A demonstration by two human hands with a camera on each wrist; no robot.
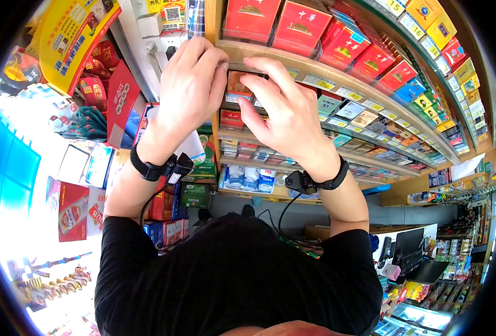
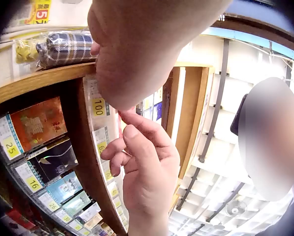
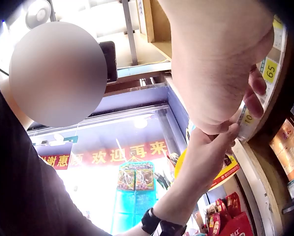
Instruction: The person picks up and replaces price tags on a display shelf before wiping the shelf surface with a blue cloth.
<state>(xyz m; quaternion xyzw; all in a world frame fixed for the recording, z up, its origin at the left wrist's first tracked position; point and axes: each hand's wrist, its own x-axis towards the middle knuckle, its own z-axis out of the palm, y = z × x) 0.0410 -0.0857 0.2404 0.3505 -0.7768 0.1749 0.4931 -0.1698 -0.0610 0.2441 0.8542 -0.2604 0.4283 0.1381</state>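
Note:
My left hand (image 1: 195, 78) is at the left end of the wooden shelf edge (image 1: 270, 54), its fingers bent and the thumb close to them. In the left wrist view its fingertips are hidden behind the palm, so I cannot tell whether they pinch anything. The right hand (image 1: 287, 109) is just beside it, with loosely bent fingers and a gap between thumb and forefinger. Both hands' fingertips are close to the price label strip (image 2: 101, 123), where a yellow label (image 2: 98, 107) reads 100. A thin red edge (image 2: 120, 125) shows near the right fingertips.
Red cigarette packs (image 1: 301, 28) fill the shelf above the hands, and rows of mixed packs (image 1: 349, 109) fill those below. On the left hang red snack bags (image 1: 94, 92) beside a yellow sign (image 1: 71, 45). A computer (image 1: 408, 246) stands on the desk at right.

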